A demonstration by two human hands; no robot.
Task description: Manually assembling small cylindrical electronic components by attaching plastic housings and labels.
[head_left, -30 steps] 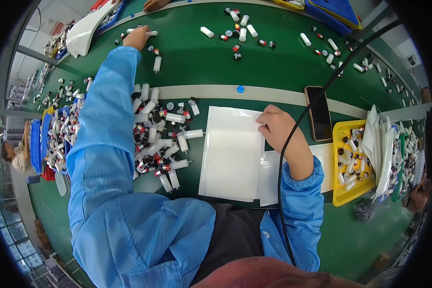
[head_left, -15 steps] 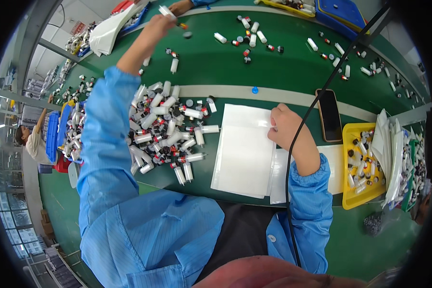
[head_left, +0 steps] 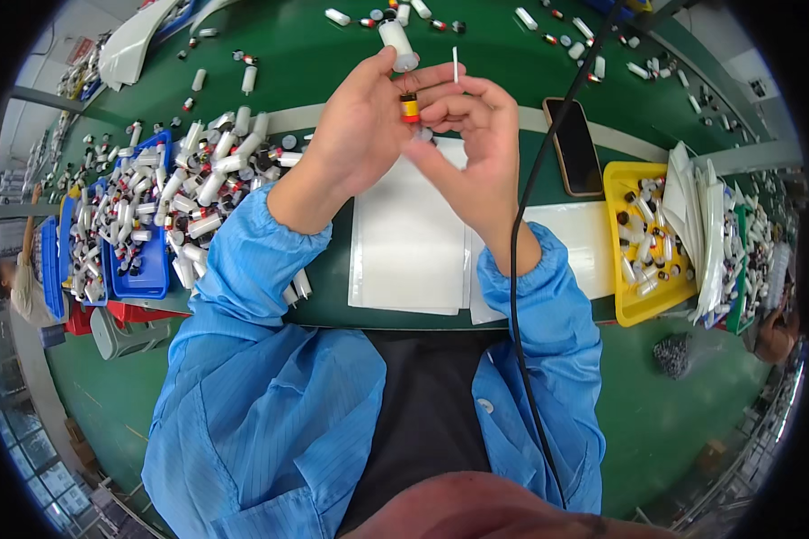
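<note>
My left hand (head_left: pixel 355 121) is closed on a white plastic cylinder (head_left: pixel 395 47), palm turned up, above the work surface. Thin wires run down from the cylinder to a small yellow, red and black cylindrical part (head_left: pixel 410 107), which lies against the fingers between both hands. A grey round piece (head_left: pixel 422 134) shows below it, partly covered. Close by on the right, my right hand (head_left: pixel 472 130) has curled fingers, with a thin white strip (head_left: pixel 456 66) standing up at the fingertips. Under the hands lie stacked white sheets (head_left: pixel 409 247).
Left of the sheets is a heap of white cylinders (head_left: pixel 211 184) beside a filled blue tray (head_left: pixel 157 286). On the right are a phone (head_left: pixel 573 148) and a yellow tray (head_left: pixel 634 314) of parts. A black cable (head_left: pixel 515 242) hangs across the view near my right arm.
My left hand has come back from the far left with the white cylinder. My right hand has lifted off the sheets with a thin white strip and moved beside the left. The view has shifted.
</note>
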